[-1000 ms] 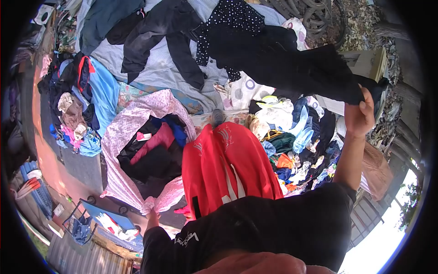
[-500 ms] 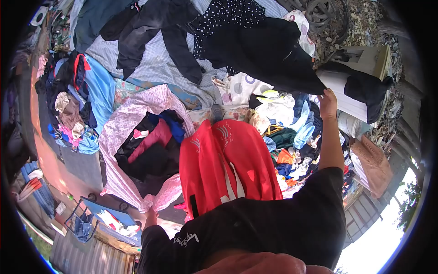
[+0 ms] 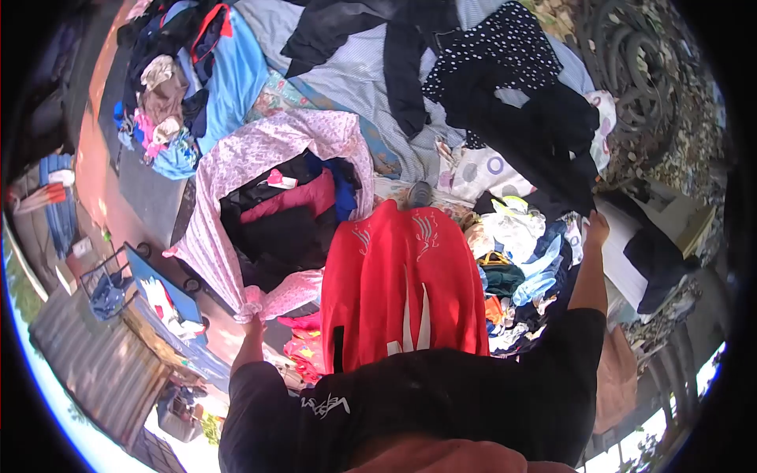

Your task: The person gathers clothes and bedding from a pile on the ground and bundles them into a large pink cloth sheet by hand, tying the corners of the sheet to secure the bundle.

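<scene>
Head view. The right hand (image 3: 598, 227) is closed, with the fingers pinching the near end of a long, plain black cloth garment (image 3: 516, 118). From this grip, the long axis of the garment runs forward and to the left, away from the person. Its far part lies on a black fabric with white polka dots (image 3: 497, 39); its near part passes beside a white cloth with grey and purple circles (image 3: 477, 172). The right hand is the nearer hand to the garment; the left hand is well apart from it.

The left hand (image 3: 250, 329) is closed on a gathered corner of a pale pink patterned cloth sheet (image 3: 260, 142). The sheet forms an open ring around a heap of dark and pink clothes (image 3: 284, 240), forward of the left hand and slightly to its right. The person's legs, in red fabric trousers (image 3: 367, 292), are between the sheet and a mixed-colour clothes pile (image 3: 505, 280). The exact finger positions of the left hand cannot be determined.
</scene>
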`<state>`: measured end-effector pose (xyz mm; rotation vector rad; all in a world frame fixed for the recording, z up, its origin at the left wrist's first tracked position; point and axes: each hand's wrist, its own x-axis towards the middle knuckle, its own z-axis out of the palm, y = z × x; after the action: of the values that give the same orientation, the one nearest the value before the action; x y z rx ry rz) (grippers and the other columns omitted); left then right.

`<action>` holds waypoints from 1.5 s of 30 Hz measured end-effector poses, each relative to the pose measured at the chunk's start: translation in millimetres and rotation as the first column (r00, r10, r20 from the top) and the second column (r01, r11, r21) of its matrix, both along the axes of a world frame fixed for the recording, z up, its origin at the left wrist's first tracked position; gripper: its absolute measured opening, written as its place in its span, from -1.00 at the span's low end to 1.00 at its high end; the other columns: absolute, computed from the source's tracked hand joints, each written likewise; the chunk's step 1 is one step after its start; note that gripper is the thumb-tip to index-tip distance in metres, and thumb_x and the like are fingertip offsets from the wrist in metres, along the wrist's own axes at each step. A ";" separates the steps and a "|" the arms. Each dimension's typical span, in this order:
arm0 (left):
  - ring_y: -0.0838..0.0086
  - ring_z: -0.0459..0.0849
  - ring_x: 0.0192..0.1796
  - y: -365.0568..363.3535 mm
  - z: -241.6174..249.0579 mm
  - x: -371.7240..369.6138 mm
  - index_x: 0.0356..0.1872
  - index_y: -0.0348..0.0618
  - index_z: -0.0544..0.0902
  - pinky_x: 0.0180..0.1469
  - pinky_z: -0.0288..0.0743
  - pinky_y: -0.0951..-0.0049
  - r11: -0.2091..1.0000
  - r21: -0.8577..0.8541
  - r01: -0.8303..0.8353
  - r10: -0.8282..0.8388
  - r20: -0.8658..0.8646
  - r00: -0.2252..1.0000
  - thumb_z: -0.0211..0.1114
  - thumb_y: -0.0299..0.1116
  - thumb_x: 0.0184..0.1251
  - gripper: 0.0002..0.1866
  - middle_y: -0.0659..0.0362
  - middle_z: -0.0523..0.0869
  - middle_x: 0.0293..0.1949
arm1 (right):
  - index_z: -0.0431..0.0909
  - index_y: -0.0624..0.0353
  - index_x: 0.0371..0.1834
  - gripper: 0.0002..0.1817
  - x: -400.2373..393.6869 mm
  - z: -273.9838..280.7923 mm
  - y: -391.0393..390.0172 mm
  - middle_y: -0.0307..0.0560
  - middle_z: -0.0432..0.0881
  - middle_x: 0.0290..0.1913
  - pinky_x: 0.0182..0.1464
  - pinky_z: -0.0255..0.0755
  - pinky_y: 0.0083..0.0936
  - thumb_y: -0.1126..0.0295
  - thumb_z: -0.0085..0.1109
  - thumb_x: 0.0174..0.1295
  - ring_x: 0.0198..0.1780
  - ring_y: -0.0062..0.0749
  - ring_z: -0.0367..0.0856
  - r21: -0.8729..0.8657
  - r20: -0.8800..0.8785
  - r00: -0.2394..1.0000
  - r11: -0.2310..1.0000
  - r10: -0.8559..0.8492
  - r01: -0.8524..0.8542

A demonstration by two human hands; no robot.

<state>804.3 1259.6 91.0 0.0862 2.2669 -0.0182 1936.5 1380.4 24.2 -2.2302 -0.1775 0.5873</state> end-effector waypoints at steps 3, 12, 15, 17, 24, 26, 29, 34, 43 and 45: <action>0.33 0.70 -0.13 -11.6 -4.2 21.0 0.25 -0.05 0.49 -0.25 0.63 0.23 0.975 0.208 -0.071 0.107 -0.163 0.981 0.34 -0.16 0.33 -0.49 0.10 0.64 0.01 | 0.68 0.16 -0.20 -0.75 22.9 -46.2 -1.9 -0.19 0.66 -0.37 -0.38 0.49 -0.49 0.20 0.18 0.32 -0.34 -0.48 0.65 -0.394 -0.028 0.998 0.917 0.050 -0.057; 0.04 0.11 0.58 31.2 -6.9 56.6 -0.11 -0.05 0.74 0.51 -0.08 -0.18 0.505 -0.212 0.837 -0.733 -0.617 0.286 0.35 -0.09 0.09 -0.62 0.03 0.22 0.54 | 0.69 0.17 -0.31 -0.91 -247.7 -141.2 1.9 -0.21 0.64 -0.47 -0.57 0.33 -0.58 0.45 0.25 0.15 -0.52 -0.62 0.52 -0.256 -0.086 0.559 0.524 0.825 -0.813; 0.07 0.18 0.55 42.2 -37.5 51.3 -0.21 -0.01 0.75 0.50 -0.02 -0.14 0.340 -0.134 0.931 -0.781 -0.591 0.200 0.28 -0.09 0.17 -0.71 0.06 0.29 0.51 | 0.70 0.25 -0.22 -0.81 -416.0 -149.3 77.4 0.08 0.74 -0.27 -0.08 0.57 -0.33 0.39 0.24 0.18 -0.20 -0.13 0.74 -0.358 -0.088 0.307 0.258 0.947 -0.897; 0.01 0.19 0.55 39.1 -64.1 47.4 -0.38 -0.08 0.68 0.49 -0.01 -0.18 0.340 -0.031 0.940 -0.726 -0.643 0.242 0.28 -0.09 0.14 -0.73 0.01 0.31 0.50 | 0.69 0.24 -0.17 -0.77 -493.5 -192.3 118.9 0.16 0.71 -0.09 0.01 0.56 -0.28 0.37 0.28 0.15 -0.05 -0.01 0.70 -0.245 -0.072 0.171 0.149 0.983 -0.958; -0.22 0.28 0.45 3.8 -133.1 34.7 -0.47 -0.30 0.56 0.41 0.26 -0.10 0.340 0.153 0.928 -0.542 -0.775 0.326 0.27 -0.28 0.28 -0.74 -0.25 0.34 0.42 | 0.27 0.18 0.41 -0.32 -682.8 -354.5 256.0 0.16 0.43 0.35 0.27 0.43 -0.18 0.47 0.19 0.14 0.25 0.11 0.50 -0.440 -0.159 -0.009 -0.079 0.987 -0.894; -0.22 0.24 0.48 -5.5 -144.1 36.5 -0.46 -0.33 0.54 0.42 0.23 -0.12 0.407 0.169 0.898 -0.531 -0.756 0.384 0.24 -0.33 0.31 -0.76 -0.26 0.31 0.44 | 0.24 0.19 0.43 -0.28 -699.9 -421.0 271.8 0.20 0.44 0.33 0.29 0.41 -0.17 0.50 0.20 0.13 0.29 0.11 0.47 -0.418 0.025 -0.128 -0.106 0.991 -0.902; -0.26 0.21 0.48 -8.3 -154.0 41.0 -0.49 -0.35 0.50 0.43 0.18 -0.17 0.471 0.216 0.855 -0.515 -0.720 0.466 0.18 -0.42 0.31 -0.79 -0.29 0.21 0.48 | 0.23 0.21 0.43 -0.26 -711.0 -445.4 278.8 0.27 0.44 0.32 0.28 0.41 -0.14 0.55 0.23 0.10 0.29 0.11 0.47 -0.415 -0.014 -0.194 -0.182 0.981 -0.891; -0.25 0.25 0.46 -12.5 -147.0 36.0 -0.52 -0.32 0.46 0.40 0.22 -0.19 0.499 0.243 0.832 -0.457 -0.742 0.491 0.30 -0.43 0.14 -0.79 -0.26 0.30 0.45 | 0.66 0.19 -0.06 -0.63 -654.9 -344.2 258.5 0.18 0.72 -0.04 0.10 0.55 -0.11 0.14 0.30 0.21 0.05 0.06 0.68 -0.768 -0.207 -0.151 -0.256 0.967 -0.587; -0.20 0.18 0.51 2.8 -16.4 1.2 -0.40 -0.22 0.72 0.45 0.22 -0.05 0.547 0.424 0.722 -0.215 -0.762 0.611 0.39 -0.46 0.12 -0.93 -0.12 0.35 0.45 | 0.70 0.15 0.01 -0.58 -576.0 -118.2 182.6 0.17 0.67 0.11 0.16 0.53 -0.14 0.15 0.01 0.29 0.14 -0.02 0.67 -0.697 -0.609 -0.252 -0.659 0.752 -0.283; -0.02 0.27 0.49 14.1 28.0 -8.6 -0.16 -0.13 0.76 0.45 0.20 -0.01 0.574 0.532 0.622 -0.095 -0.712 0.696 0.35 -0.38 0.29 -0.84 0.06 0.45 0.41 | 0.65 0.21 0.10 -0.49 -664.6 -48.8 147.0 0.27 0.65 0.10 0.18 0.50 -0.13 0.05 0.05 0.28 0.14 0.10 0.64 -0.491 -0.683 -0.429 -0.806 0.591 -0.330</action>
<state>795.7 1273.7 119.0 1.2094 2.6966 0.7952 1271.9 1527.4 -24.6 -1.9387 -3.3973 1.4717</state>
